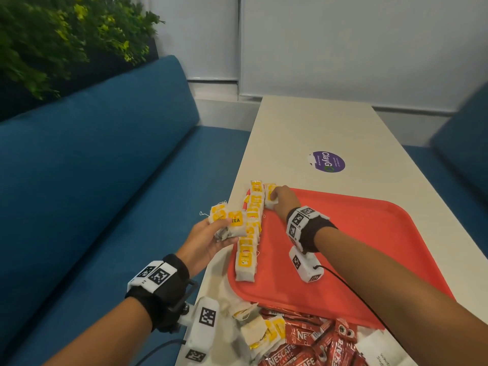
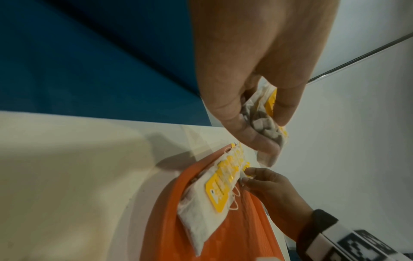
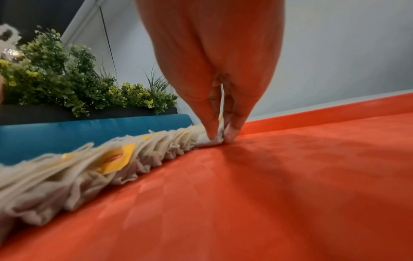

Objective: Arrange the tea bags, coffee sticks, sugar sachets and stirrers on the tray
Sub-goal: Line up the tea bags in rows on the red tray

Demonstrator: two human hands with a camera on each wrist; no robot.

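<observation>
Your right hand pinches a tea bag down at the far end of the row along the tray edge; nudge sideways and neighbours topple. Your left hand grips spare bags just beside it, whose strings could snag.

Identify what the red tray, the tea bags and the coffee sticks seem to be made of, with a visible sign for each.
Red tray: likely moulded plastic; matte, faintly textured surface.
Tea bags: thin, crinkly, paper-like mesh; card-like yellow tags.
Coffee sticks: apparently glossy printed foil or plastic film.
</observation>
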